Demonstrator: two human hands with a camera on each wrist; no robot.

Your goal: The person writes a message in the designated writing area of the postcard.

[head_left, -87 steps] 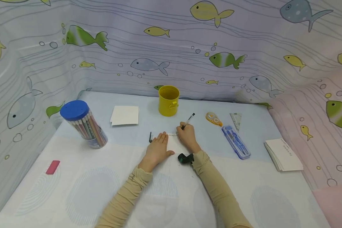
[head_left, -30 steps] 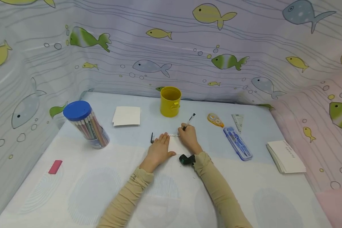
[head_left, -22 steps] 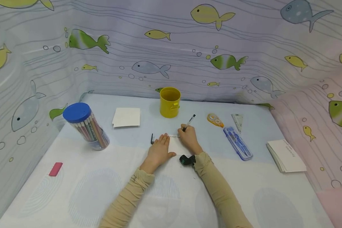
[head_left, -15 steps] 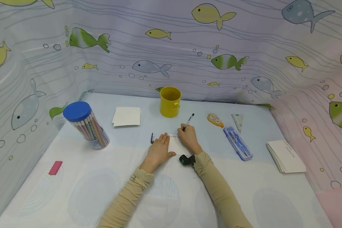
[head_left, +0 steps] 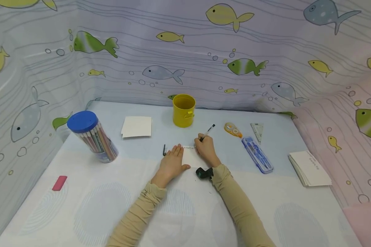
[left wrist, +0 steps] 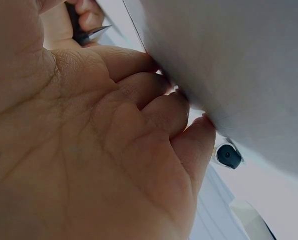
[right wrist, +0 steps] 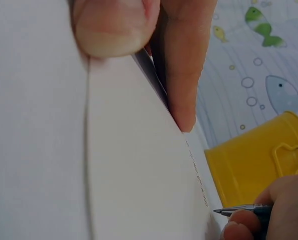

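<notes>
My right hand (head_left: pixel 206 150) pinches a clear-barrelled pen (head_left: pixel 209 129) with a dark grip, its top end leaning up and right. In the right wrist view the pen's metal tip (right wrist: pixel 219 211) is close to the end of a row of small handwriting (right wrist: pixel 197 172) along the card's far edge. My left hand (head_left: pixel 170 165) lies flat on the white card (head_left: pixel 192 159), fingers straight, thumb out to the side, covering its left part. Left of those fingers lies a black pen cap (head_left: pixel 164 150); the left wrist view shows a dark round end (left wrist: pixel 228 156) beyond the little finger.
Behind the hands stand a yellow bucket (head_left: pixel 183 115) and a stack of blank cards (head_left: pixel 137 126). A pencil jar (head_left: pixel 103 144) and a red eraser (head_left: pixel 59 183) are left. To the right lie correction tape (head_left: pixel 233 129), a set square (head_left: pixel 258 131), a blue case (head_left: pixel 257 155) and written cards (head_left: pixel 310 168).
The right hand has slid slightly right along the card, and the pen leans further right. More of the handwritten row shows between the hands. The left hand stays in place.
</notes>
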